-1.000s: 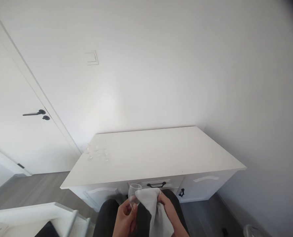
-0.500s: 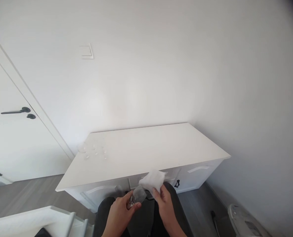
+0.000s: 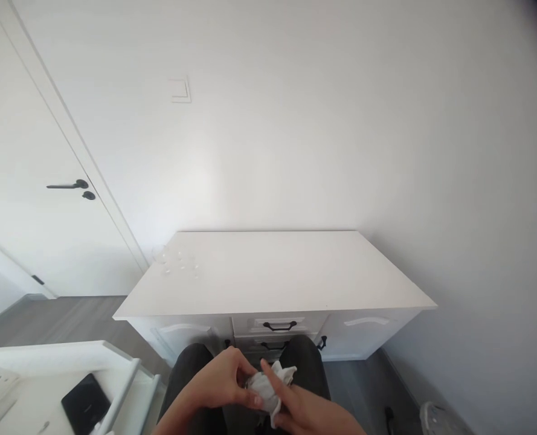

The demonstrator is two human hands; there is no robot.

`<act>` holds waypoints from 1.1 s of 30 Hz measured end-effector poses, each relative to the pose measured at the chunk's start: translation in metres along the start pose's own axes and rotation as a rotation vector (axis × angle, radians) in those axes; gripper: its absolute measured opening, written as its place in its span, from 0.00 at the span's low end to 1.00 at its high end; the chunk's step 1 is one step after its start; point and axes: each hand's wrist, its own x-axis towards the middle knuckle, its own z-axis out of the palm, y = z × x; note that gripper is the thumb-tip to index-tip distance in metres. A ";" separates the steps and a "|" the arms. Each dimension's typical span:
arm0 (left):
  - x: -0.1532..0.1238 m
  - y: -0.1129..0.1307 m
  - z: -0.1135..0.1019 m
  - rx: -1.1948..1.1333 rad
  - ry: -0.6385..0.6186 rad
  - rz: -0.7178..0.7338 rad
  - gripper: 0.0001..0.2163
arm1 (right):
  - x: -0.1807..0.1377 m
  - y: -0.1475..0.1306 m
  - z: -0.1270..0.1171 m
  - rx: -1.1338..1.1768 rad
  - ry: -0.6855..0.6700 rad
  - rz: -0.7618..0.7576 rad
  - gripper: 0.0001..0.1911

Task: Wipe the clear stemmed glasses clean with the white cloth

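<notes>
Over my lap, my left hand [image 3: 225,382] and right hand [image 3: 302,408] grip a crumpled white cloth [image 3: 268,386] bunched between them, several clear glasses [image 3: 175,264] waiting on the white counter [image 3: 295,272].

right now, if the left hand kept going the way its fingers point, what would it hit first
The left hand points right, across the lap, and its fingertips are already on the white cloth. So the cloth comes first, with the right hand just behind it. Whether a glass sits inside the cloth cannot be seen.
</notes>
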 end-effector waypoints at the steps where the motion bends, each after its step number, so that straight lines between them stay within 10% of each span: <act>1: 0.002 0.000 0.001 -0.002 -0.003 -0.004 0.21 | 0.003 0.005 0.004 -0.053 0.005 -0.004 0.39; 7: 0.004 -0.015 0.015 0.463 0.361 0.129 0.15 | 0.031 0.043 0.033 0.319 0.446 -0.071 0.43; 11: -0.004 -0.032 0.020 0.687 0.423 0.199 0.27 | 0.045 0.045 0.043 0.698 0.466 -0.021 0.51; 17: -0.016 -0.039 0.009 0.218 0.681 0.226 0.13 | 0.061 0.023 0.067 1.054 0.479 0.118 0.47; 21: -0.006 -0.054 0.006 -0.037 0.964 0.034 0.18 | 0.059 0.020 0.082 0.571 0.593 -0.046 0.36; 27: 0.013 -0.067 0.000 -0.162 0.884 -0.024 0.21 | 0.040 0.022 0.057 -0.363 0.241 -0.428 0.21; 33: 0.012 -0.039 0.004 -0.172 0.753 0.208 0.18 | 0.050 0.022 0.068 0.516 0.688 -0.063 0.32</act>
